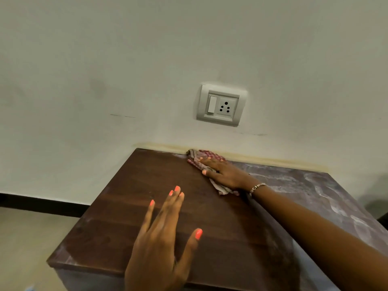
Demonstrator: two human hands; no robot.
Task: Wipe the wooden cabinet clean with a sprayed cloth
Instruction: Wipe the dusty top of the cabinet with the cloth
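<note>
A plain off-white wall [105,49] carries a white switch-and-socket plate [221,105]. A black skirting board [42,203] runs along its base above a pale floor [25,238].

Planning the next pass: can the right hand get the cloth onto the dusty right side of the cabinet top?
Probably yes. The right hand presses the cloth flat right beside the dusty patch, and nothing stands between them.

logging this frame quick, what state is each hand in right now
Left hand: open, fingers spread over the cabinet.
Right hand: open, pressing the cloth flat.
</note>
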